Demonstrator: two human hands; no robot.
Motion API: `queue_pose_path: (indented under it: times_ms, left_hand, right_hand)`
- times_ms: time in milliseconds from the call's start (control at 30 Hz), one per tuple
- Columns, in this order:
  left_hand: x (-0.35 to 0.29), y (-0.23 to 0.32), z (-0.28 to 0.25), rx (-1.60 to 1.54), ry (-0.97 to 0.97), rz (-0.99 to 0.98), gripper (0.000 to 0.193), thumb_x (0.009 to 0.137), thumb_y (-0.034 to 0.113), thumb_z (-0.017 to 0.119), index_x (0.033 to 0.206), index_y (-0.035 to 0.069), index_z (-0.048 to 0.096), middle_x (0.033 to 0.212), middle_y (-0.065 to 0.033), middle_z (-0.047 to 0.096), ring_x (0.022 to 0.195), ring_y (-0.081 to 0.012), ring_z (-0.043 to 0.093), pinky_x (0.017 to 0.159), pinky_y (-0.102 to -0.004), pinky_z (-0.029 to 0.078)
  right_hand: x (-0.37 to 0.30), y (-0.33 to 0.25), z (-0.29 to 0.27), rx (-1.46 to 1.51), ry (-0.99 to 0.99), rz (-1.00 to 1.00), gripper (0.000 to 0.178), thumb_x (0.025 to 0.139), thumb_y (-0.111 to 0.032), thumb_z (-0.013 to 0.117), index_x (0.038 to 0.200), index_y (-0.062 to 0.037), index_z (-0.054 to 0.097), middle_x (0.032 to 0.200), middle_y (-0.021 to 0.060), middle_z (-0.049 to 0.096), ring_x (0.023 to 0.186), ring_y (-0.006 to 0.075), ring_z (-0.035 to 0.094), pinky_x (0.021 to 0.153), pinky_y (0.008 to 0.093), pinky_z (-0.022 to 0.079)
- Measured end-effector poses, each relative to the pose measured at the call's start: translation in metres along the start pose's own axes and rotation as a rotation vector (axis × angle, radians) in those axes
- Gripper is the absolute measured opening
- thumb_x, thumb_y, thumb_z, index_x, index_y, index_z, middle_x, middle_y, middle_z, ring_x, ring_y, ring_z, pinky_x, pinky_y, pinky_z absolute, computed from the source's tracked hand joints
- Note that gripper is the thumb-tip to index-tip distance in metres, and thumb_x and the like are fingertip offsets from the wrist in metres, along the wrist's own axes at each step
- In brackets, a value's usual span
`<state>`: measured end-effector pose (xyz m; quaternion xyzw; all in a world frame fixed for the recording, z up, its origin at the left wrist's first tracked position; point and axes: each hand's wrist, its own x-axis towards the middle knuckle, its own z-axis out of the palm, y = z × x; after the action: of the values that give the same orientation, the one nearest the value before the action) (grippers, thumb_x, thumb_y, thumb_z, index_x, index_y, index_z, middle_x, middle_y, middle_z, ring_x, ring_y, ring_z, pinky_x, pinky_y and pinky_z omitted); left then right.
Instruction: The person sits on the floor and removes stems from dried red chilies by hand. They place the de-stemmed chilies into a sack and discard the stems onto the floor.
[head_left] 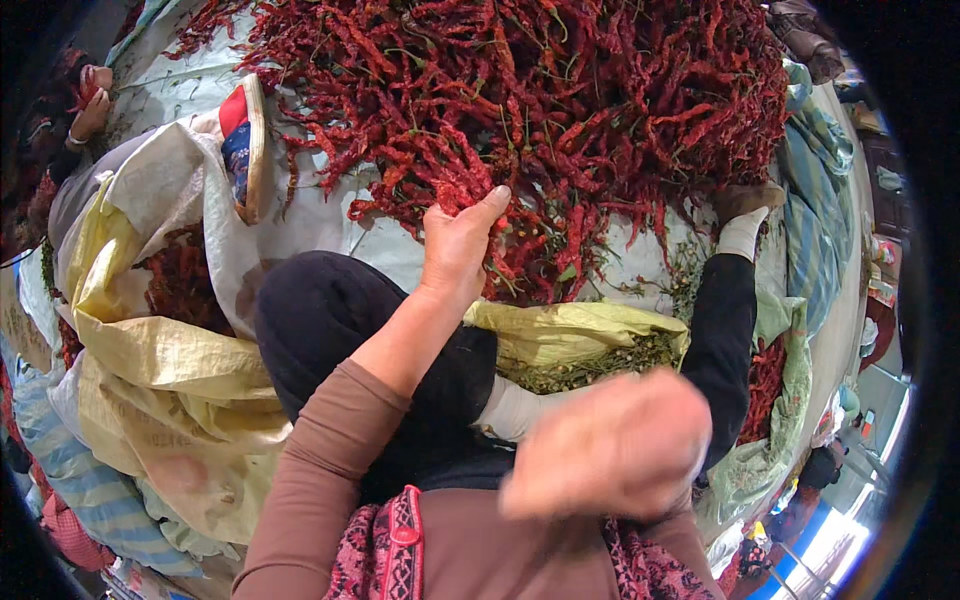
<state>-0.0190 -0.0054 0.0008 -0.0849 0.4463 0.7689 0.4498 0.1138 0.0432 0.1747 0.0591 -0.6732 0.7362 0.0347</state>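
Observation:
A big heap of dried red chili peppers point(600, 110) with thin stems spreads across the pale sheet in front of me. At the heap's near edge, my left hand point(460, 245) is closed round a bunch of dried chili peppers point(455, 175), its thumb lying along the top. My right hand point(615, 445) is over my lap, beside a yellow woven sack point(570, 325) holding stems and greenish-brown scraps point(620, 365). Motion smears this hand, so its fingers and anything in them cannot be made out.
Left of my bent knee stands an open yellow-white woven sack point(180, 360) with chili peppers inside. A patterned shoe-like item point(243, 150) rests by its rim. A co-worker's hand point(92, 105) shows at far left. Beside my outstretched right leg point(728, 330) lies a blue striped sheet point(820, 210).

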Motion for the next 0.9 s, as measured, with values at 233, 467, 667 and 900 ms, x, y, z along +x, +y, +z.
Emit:
queue_pose_path:
  times_ms: [233, 467, 667, 900]
  left_hand:
    - [0.004, -0.013, 0.023, -0.041, -0.050, -0.104, 0.009, 0.082, 0.006, 0.065, 0.090, 0.007, 0.060, 0.082, -0.0018, 0.063, 0.069, -0.0130, 0.060, 0.060, -0.0293, 0.050]
    - [0.006, -0.006, 0.007, -0.115, 0.031, -0.028, 0.007, 0.085, 0.009, 0.062, 0.091, 0.006, 0.059, 0.084, -0.0027, 0.062, 0.069, -0.0141, 0.059, 0.063, -0.0322, 0.049]
    - [0.001, 0.001, 0.007, -0.103, 0.052, -0.083, 0.013, 0.087, 0.020, 0.062, 0.084, 0.007, 0.060, 0.070, -0.0030, 0.059, 0.054, -0.0140, 0.053, 0.048, -0.0285, 0.043]
    - [0.002, 0.003, 0.010, -0.078, 0.085, -0.076, 0.018, 0.087, 0.022, 0.063, 0.084, 0.005, 0.060, 0.067, -0.0038, 0.057, 0.051, -0.0151, 0.052, 0.046, -0.0294, 0.042]
  right_hand:
    - [0.011, -0.017, 0.013, -0.177, 0.128, 0.034, 0.006, 0.076, 0.000, 0.064, 0.079, 0.0053, 0.062, 0.068, 0.0157, 0.060, 0.061, 0.0277, 0.060, 0.060, 0.0343, 0.050]
    - [0.010, 0.098, -0.013, -0.897, 0.818, 0.219, 0.008, 0.080, 0.000, 0.060, 0.088, -0.0005, 0.062, 0.079, 0.0134, 0.062, 0.069, 0.0251, 0.062, 0.056, 0.0305, 0.048]
    - [0.002, 0.117, -0.022, -0.151, 0.562, 0.553, 0.011, 0.088, -0.003, 0.054, 0.093, 0.0045, 0.060, 0.067, 0.0019, 0.056, 0.054, 0.0080, 0.054, 0.050, 0.0217, 0.044]
    - [-0.001, 0.121, -0.027, 0.284, 0.711, 0.631, 0.012, 0.090, -0.010, 0.057, 0.093, 0.0005, 0.063, 0.067, 0.0025, 0.058, 0.049, 0.0044, 0.048, 0.041, 0.0179, 0.033]
